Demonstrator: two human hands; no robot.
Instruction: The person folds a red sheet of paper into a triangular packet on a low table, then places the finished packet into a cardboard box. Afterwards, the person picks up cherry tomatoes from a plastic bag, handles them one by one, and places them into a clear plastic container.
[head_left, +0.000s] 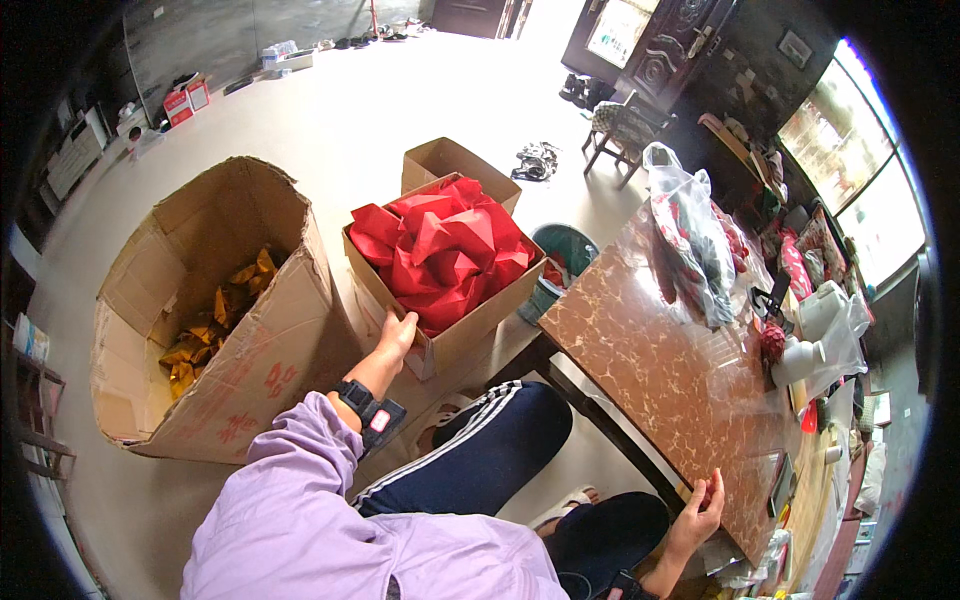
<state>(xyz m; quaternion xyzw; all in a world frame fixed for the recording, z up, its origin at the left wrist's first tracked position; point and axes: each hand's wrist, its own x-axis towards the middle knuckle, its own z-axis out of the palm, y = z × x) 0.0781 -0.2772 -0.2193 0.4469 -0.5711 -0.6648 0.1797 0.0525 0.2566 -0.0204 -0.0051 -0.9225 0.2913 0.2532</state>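
My left hand (396, 334) grips the near left corner of a cardboard box (469, 326), thumb at the rim. Folded red paper pieces (450, 247) fill that box and rise above its edges. To its left stands a larger, worn cardboard carton (300, 322) with red print on its side. Gold folded paper pieces (217, 319) lie deep inside the carton. At the near edge of the brown marble-patterned table (637, 352), my right hand (691, 521) is raised with its fingers loosely bent and a little apart. Nothing is visible in it.
A green bucket (566, 247) with red scraps stands between box and table. Clear plastic bags (694, 232) and a white jug (799, 364) crowd the table's far side. A chair (626, 131) stands near the door. A patterned bundle (535, 161) lies on the floor.
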